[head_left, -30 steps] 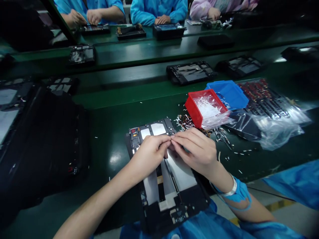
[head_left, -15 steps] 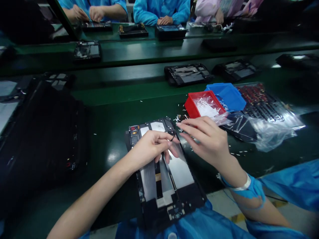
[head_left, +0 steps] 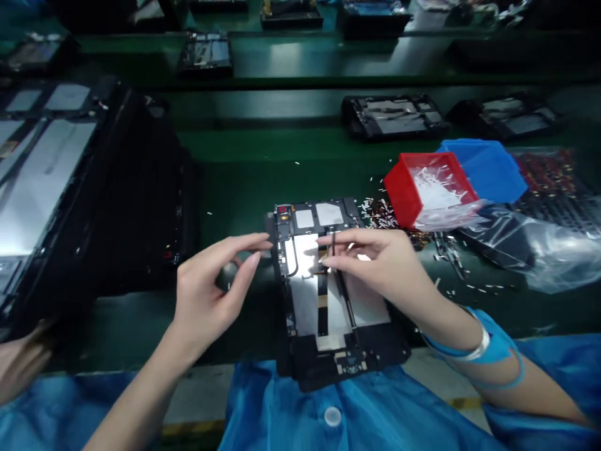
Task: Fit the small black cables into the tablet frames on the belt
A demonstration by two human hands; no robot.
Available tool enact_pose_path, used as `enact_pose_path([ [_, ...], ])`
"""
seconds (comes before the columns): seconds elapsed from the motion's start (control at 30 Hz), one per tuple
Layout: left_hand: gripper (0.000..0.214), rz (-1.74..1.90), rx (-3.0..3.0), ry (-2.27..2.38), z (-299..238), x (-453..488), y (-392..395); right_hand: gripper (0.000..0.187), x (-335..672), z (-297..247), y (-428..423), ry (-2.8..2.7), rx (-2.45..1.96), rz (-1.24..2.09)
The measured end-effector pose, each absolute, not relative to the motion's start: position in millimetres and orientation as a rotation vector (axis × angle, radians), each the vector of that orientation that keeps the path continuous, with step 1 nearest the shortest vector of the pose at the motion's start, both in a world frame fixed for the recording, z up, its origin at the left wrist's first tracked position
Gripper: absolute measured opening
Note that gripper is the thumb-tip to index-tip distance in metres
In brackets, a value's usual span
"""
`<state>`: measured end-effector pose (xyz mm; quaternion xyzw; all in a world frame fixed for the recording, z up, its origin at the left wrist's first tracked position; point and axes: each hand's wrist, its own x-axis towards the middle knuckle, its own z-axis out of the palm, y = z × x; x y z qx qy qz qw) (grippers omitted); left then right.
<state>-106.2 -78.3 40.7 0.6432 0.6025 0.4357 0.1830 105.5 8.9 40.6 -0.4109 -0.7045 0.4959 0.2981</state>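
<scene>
An opened tablet [head_left: 370,300] lies face down in front of me, its silver battery area and flat dark ribbon showing. My right hand [head_left: 375,254] is over its middle, thumb and forefinger closed around a thin black cable [head_left: 333,241] that runs between the fingers; its exact hold is partly hidden. To the left of the tablet, my left hand [head_left: 216,285] hovers with thumb and fingers apart, holding nothing. A curved black cable [head_left: 295,263] lies along the tablet's upper left part.
A red bin [head_left: 402,191] with white bits in a plastic bag stands beyond the tablet, beside a blue bin [head_left: 493,172]. Tweezers [head_left: 449,254] and scattered white bits lie nearby. Stacked tablets [head_left: 141,207] rise at left. Another person's hand [head_left: 23,363] shows at lower left.
My left hand has let go of the black cable and drawn back left off the tablet. My right hand has come in over the tablet's middle. The view has tilted downward.
</scene>
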Motion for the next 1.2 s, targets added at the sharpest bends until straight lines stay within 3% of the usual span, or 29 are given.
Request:
enact_pose_path([
  [0.17, 0.035, 1.188, 2.252, 1.595, 0, -113, -114, 0.016, 72, 28, 0, -1.866, -1.153, 1.58],
  [0.5, 0.036, 0.864, 2.635, 1.594, -21, -113, -119, 0.012, 63, 21, -6, -2.025, -1.204, 1.359],
  [0.9, 0.04, 0.696, 2.869, 1.63, -21, -113, -120, 0.012, 67, 20, -7, -2.076, -1.195, 1.317],
  [1.03, 0.039, 0.716, 2.845, 1.617, -19, -113, -119, 0.003, 67, 27, -1, -2.135, -1.169, 1.284],
  [1.2, 0.035, 0.717, 2.814, 1.592, -18, -112, -115, 0.009, 69, 34, 24, -2.295, -1.154, 1.202],
])
